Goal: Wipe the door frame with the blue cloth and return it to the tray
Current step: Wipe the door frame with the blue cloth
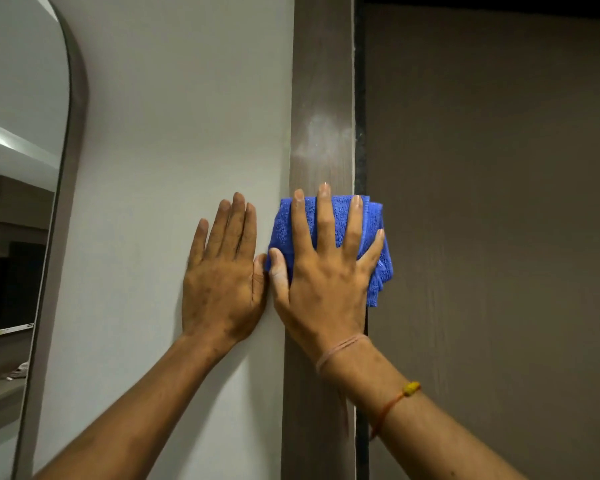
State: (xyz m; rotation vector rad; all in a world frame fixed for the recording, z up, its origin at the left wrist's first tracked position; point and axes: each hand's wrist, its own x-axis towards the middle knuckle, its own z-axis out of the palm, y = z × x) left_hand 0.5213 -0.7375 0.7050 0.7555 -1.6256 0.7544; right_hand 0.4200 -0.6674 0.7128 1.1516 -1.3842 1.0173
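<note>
Mirror [25,168] flanks wall [174,116]; left hand [222,271] beside cloth-pressing right hand [326,282].

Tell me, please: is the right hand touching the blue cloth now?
Touching. The head view shows the right hand spread flat over the blue cloth, fingers pressing it onto the door frame.

Both arms reached upward; the left hand [222,271] lay flat, fingers together, the right hand [326,268] pressed flat, fingers splayed.
</note>
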